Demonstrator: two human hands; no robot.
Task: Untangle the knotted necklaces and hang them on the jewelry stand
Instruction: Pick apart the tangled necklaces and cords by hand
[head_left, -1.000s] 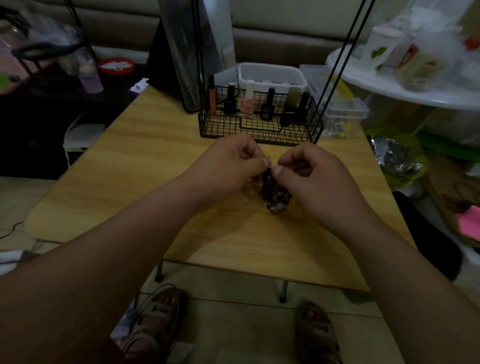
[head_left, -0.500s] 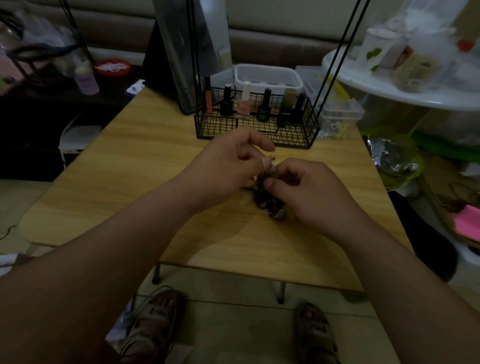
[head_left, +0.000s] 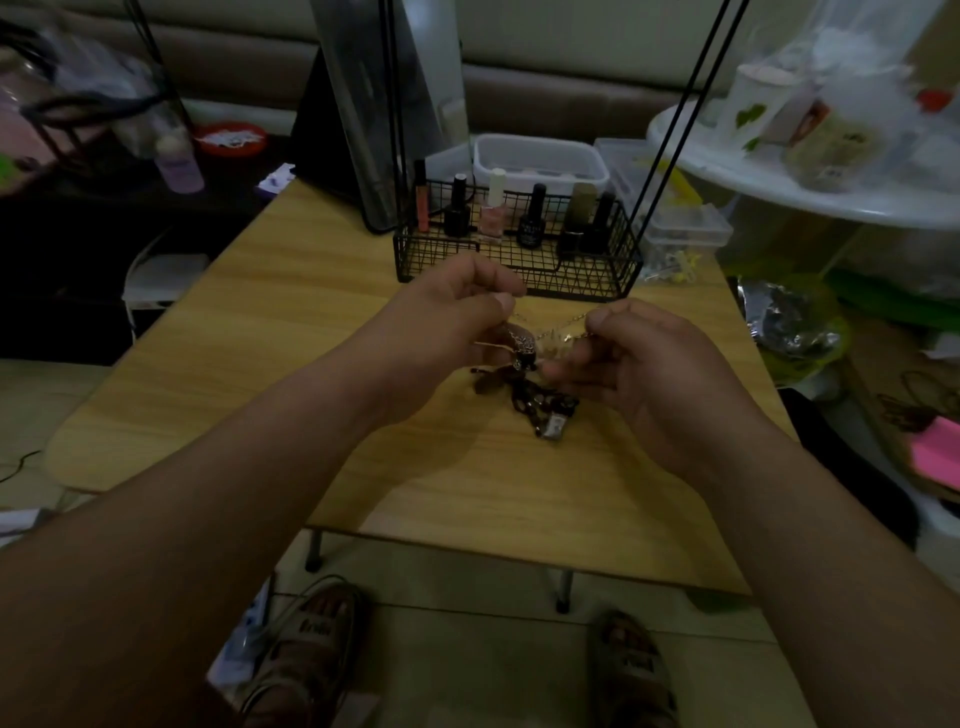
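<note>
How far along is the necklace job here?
Done: nothing hangs on the visible part of the jewelry stand. In hand: left hand and right hand pinch a thin chain stretched between them. Left: unknotting the dark tangle on the table, then hanging.

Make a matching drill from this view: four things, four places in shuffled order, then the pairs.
1. thin gold chain
2. dark tangled clump of necklaces
3. pale pink nail polish bottle
4. white plastic tub

A. standing in the black wire basket
B. on the light wooden table, below the hands
C. pinched between left hand and right hand
D. behind the basket

Pairs: 1-C, 2-B, 3-A, 4-D.
</note>
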